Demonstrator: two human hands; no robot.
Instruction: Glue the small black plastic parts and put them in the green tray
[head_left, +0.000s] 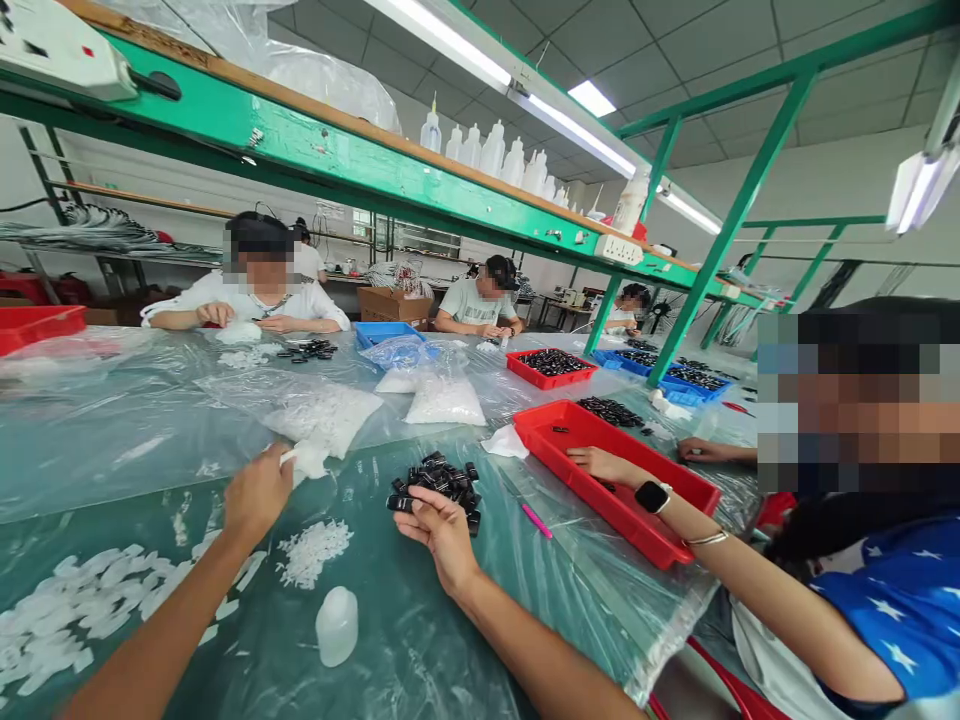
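My left hand (257, 497) is closed on a small white piece beside a crumpled white bag (309, 459) on the plastic-covered table (112, 420). Palm up, my right hand (440, 533) has its fingers curled round a small black part at the near edge of a pile of black parts (439, 481). A heap of small white pieces (311, 551) lies between my hands. A small white bottle (337, 625) rests on its side close to me.
A person at my right reaches into a red tray (667, 545). A pink pen (537, 520) lies near it. Bags of white parts (444, 398), more red and blue trays and other seated workers are farther off. White strips (67, 610) cover the near left.
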